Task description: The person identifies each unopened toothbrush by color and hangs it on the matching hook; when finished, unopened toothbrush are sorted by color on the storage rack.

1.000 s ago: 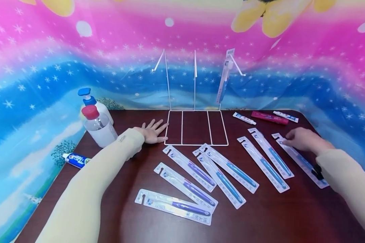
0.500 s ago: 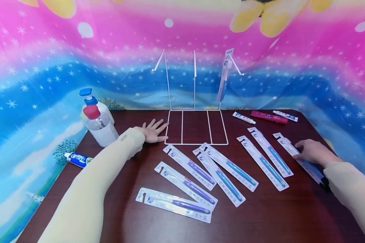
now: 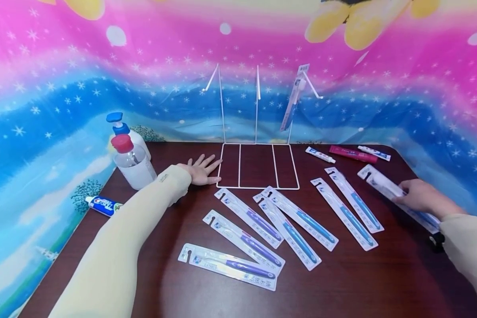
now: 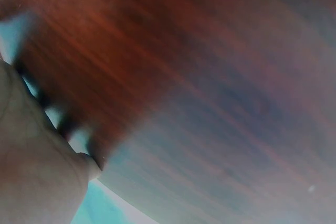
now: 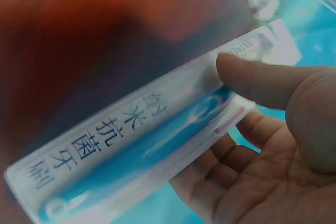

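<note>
My right hand (image 3: pixel 427 196) holds a blue toothbrush in a clear blister pack (image 3: pixel 377 182) at the table's right side. In the right wrist view, the thumb lies over the pack (image 5: pixel 131 145) and the fingers are bent behind it. My left hand (image 3: pixel 200 172) lies spread on the table, fingertips right at the left edge of a white wire rack (image 3: pixel 258 188). The rack has three upright wires with hooks, and one packaged toothbrush (image 3: pixel 291 106) hangs at the right hook. In the left wrist view only part of the left hand (image 4: pixel 42 150) shows, beside the tabletop.
Several packaged toothbrushes, purple ones (image 3: pixel 246 240) and blue ones (image 3: pixel 343 214), lie in front of the rack. Small toothpaste tubes (image 3: pixel 320 155) and a red tube (image 3: pixel 351 154) lie at the back right. Pump bottles (image 3: pixel 134 170) and a blue toothpaste tube (image 3: pixel 103 206) are at left.
My right hand has moved right and toward the front along the toothbrush pack, and now grips it near its middle with the pack tilted up. The left hand stays put.
</note>
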The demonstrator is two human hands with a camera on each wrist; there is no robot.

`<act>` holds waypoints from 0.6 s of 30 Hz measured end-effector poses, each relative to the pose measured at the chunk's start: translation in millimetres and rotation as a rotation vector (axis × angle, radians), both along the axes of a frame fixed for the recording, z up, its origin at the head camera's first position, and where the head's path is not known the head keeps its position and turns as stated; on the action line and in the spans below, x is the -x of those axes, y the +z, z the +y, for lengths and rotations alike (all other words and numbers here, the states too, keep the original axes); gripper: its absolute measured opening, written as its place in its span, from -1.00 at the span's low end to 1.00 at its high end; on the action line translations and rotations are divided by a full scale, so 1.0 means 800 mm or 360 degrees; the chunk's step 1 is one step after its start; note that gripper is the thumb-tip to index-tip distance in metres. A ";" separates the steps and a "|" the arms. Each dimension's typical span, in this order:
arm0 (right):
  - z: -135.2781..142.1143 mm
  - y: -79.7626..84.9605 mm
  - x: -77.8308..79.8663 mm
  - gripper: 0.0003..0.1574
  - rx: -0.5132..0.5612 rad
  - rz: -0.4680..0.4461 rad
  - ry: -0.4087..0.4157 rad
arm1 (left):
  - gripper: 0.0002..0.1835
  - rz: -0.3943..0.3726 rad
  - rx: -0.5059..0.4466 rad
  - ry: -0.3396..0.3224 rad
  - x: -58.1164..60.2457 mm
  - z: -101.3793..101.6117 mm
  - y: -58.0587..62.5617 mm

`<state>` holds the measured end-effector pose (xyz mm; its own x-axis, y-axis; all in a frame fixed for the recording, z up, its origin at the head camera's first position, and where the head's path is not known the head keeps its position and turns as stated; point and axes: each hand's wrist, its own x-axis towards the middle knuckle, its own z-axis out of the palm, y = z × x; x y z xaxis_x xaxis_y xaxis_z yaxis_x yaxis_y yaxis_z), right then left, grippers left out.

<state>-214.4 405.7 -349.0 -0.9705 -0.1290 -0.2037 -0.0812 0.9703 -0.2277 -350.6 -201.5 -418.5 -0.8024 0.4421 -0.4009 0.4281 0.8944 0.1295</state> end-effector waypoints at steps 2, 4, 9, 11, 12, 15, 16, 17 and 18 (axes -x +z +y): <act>-0.011 0.021 -0.004 -0.48 0.0027 0.0076 -0.0013 | -0.14 0.0003 0.0023 0.0000 -0.003 0.001 0.004; -0.028 0.043 -0.008 -0.41 0.0074 0.0163 -0.0041 | -0.15 0.0008 0.0044 -0.0004 -0.006 0.002 0.008; -0.090 0.093 -0.022 -0.20 0.0280 0.0406 -0.0111 | -0.17 0.0036 0.0092 -0.0012 -0.010 0.004 0.015; -0.119 0.106 -0.027 -0.19 0.0356 0.0503 -0.0091 | -0.18 0.0046 0.0095 -0.0015 -0.010 0.003 0.015; -0.133 0.111 -0.029 -0.20 0.0396 0.0537 -0.0070 | -0.18 0.0044 0.0093 -0.0012 -0.010 0.003 0.015; -0.174 0.120 -0.032 -0.20 0.0524 0.0581 -0.0010 | -0.16 0.0027 0.0060 -0.0008 -0.009 0.003 0.013; -0.185 0.121 -0.032 -0.20 0.0567 0.0587 0.0009 | -0.15 0.0017 0.0051 -0.0005 -0.008 0.003 0.012; -0.196 0.122 -0.031 -0.20 0.0609 0.0591 0.0028 | -0.15 0.0008 0.0049 0.0000 -0.007 0.003 0.010; -0.206 0.123 -0.030 -0.19 0.0651 0.0591 0.0044 | -0.14 0.0000 0.0050 0.0003 -0.006 0.003 0.008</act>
